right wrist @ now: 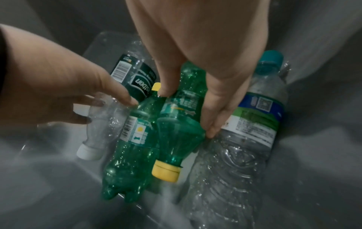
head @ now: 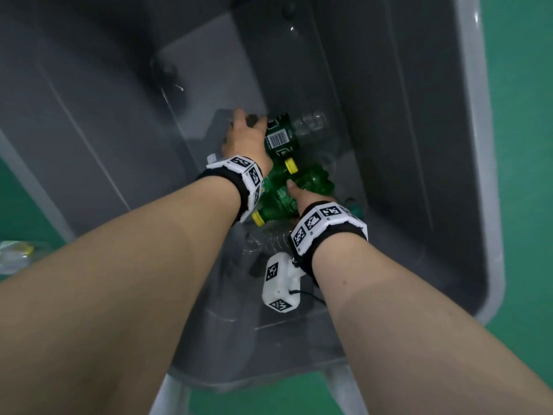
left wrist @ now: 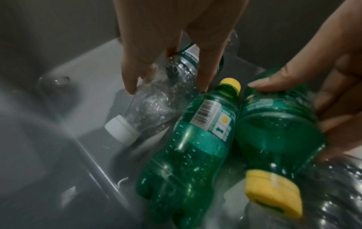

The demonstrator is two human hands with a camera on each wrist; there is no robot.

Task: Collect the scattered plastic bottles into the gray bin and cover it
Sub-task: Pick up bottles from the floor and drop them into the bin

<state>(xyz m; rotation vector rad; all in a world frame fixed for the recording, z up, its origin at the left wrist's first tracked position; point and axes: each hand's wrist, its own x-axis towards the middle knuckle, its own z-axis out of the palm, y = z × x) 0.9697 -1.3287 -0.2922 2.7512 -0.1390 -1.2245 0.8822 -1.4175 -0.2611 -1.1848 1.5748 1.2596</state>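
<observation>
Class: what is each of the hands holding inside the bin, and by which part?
Right hand: green bottle by its body. Left hand: clear bottle by its body.

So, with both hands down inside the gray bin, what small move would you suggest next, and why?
Probably let go and lift both hands out. The right hand pinches a green plastic bottle with a yellow cap that already lies among the others on the gray bin floor; the left hand has its fingers around a clear plastic bottle with a white cap lying there too.
</observation>
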